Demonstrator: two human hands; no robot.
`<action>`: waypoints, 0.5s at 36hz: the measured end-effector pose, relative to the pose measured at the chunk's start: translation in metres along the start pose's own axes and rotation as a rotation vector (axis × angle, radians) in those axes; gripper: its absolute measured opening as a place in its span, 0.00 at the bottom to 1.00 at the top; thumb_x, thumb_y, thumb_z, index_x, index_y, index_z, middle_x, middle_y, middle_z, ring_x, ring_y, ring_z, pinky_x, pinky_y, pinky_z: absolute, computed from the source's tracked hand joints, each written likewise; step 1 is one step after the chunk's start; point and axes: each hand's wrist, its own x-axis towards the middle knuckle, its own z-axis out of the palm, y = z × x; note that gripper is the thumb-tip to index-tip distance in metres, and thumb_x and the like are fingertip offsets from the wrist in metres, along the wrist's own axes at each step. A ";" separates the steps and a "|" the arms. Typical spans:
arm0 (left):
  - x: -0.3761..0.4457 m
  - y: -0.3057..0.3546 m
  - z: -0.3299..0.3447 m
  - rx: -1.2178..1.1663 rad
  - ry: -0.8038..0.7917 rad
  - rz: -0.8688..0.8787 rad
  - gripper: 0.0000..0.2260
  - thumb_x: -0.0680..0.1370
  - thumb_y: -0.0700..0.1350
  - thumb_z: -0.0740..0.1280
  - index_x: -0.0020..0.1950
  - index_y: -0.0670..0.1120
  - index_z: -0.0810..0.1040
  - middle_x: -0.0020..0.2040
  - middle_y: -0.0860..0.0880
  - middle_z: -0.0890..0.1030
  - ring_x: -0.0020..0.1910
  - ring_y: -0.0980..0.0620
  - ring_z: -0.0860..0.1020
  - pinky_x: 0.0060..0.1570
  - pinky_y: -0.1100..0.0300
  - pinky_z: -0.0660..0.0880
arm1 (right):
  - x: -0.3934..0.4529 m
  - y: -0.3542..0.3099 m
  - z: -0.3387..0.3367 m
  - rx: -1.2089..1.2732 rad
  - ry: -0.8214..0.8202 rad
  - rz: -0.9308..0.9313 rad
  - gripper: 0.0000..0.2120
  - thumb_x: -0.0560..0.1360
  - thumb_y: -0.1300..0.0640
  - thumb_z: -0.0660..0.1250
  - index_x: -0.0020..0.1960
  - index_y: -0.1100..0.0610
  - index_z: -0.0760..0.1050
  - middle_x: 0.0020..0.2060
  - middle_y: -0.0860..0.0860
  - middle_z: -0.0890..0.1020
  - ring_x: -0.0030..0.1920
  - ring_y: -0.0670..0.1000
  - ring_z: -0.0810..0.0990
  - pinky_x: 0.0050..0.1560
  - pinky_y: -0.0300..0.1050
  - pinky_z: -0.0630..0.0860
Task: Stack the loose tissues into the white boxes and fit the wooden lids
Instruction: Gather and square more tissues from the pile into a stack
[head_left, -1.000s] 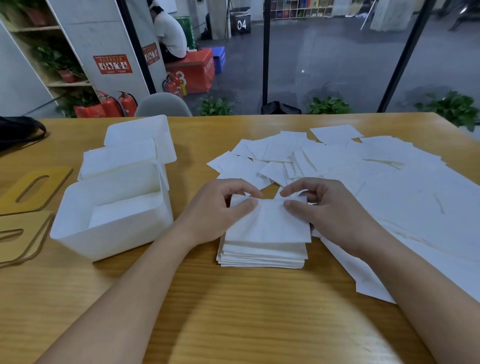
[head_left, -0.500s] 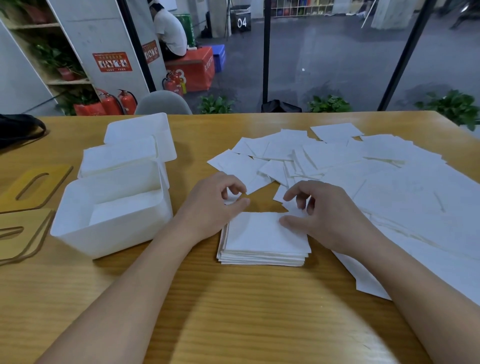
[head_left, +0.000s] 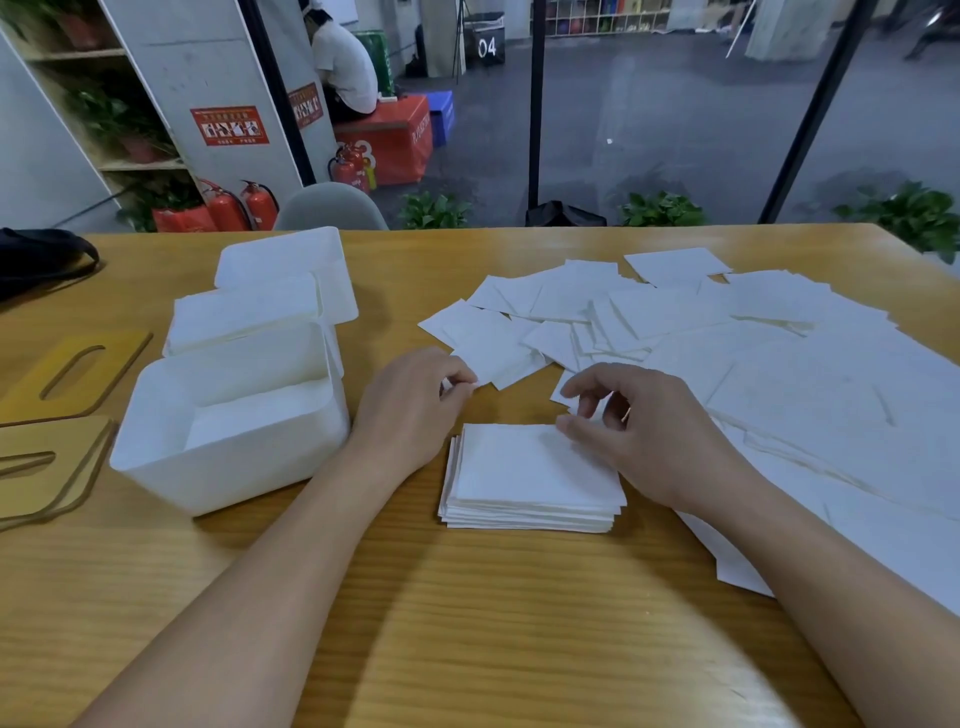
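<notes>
A squared stack of white tissues (head_left: 530, 478) lies on the wooden table in front of me. My left hand (head_left: 410, 405) rests just left of its far corner, fingertips pinching the corner of a loose tissue (head_left: 488, 348). My right hand (head_left: 639, 431) hovers over the stack's far right corner, fingers curled and apart, thumb touching the top sheet. Many loose tissues (head_left: 727, 332) spread across the right half of the table. Three white boxes stand at left: the nearest one (head_left: 228, 457) holds a few tissues, a second (head_left: 244, 317) and third (head_left: 285, 260) sit behind it.
Wooden lids with slots lie at the far left: one (head_left: 72, 374) farther back, a pile (head_left: 47, 467) nearer. A black bag (head_left: 36, 254) sits at the table's back left corner. A grey chair (head_left: 332, 208) stands behind the table. A person sits far behind.
Both hands laid a tissue flat on the stack and let go. My left hand moved away toward the loose tissues and pinched one; my right hand lifted its fingers off the stack.
</notes>
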 end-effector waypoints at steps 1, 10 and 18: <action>0.000 0.001 0.000 -0.057 0.017 0.015 0.06 0.85 0.47 0.71 0.51 0.55 0.87 0.48 0.61 0.82 0.48 0.58 0.78 0.48 0.59 0.75 | 0.000 -0.001 0.000 0.032 0.009 0.013 0.12 0.78 0.42 0.77 0.60 0.38 0.81 0.48 0.38 0.84 0.37 0.45 0.80 0.40 0.33 0.75; -0.007 0.021 -0.007 -0.392 -0.052 0.306 0.06 0.84 0.46 0.75 0.55 0.57 0.88 0.56 0.60 0.87 0.60 0.46 0.80 0.48 0.60 0.75 | 0.003 -0.008 -0.007 0.522 0.058 0.235 0.37 0.78 0.24 0.65 0.81 0.39 0.63 0.53 0.47 0.90 0.43 0.58 0.90 0.42 0.51 0.83; -0.012 0.020 -0.008 -0.394 -0.197 0.340 0.16 0.79 0.33 0.71 0.53 0.54 0.88 0.63 0.59 0.85 0.69 0.48 0.76 0.64 0.55 0.75 | 0.004 -0.004 -0.017 0.495 0.098 0.305 0.15 0.81 0.44 0.74 0.67 0.42 0.80 0.48 0.51 0.89 0.46 0.52 0.90 0.43 0.47 0.84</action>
